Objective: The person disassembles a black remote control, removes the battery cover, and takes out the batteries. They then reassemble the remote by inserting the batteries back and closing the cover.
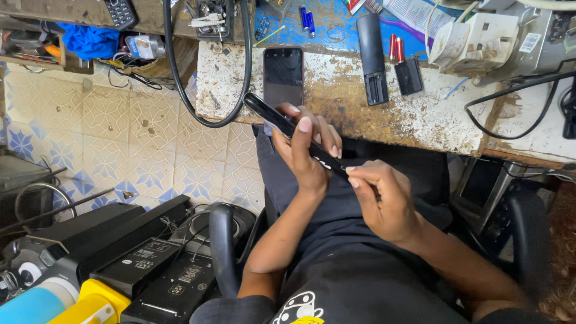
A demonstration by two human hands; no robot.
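Observation:
My left hand [309, 150] grips a slim black phone [267, 114] edge-on, with its top end pointing up-left toward the bench. My right hand [384, 201] pinches the phone's lower end near my lap, fingers closed on its edge. A second dark phone [283, 75] lies face up on the worn white bench [444, 114], just beyond the held one.
A black remote control [372, 51] with its battery bay open, its loose cover [408, 76] and red batteries [396, 48] lie on the bench. A thick black cable [180, 84] loops off the bench edge. Black electronic boxes [150, 270] sit on the tiled floor at left.

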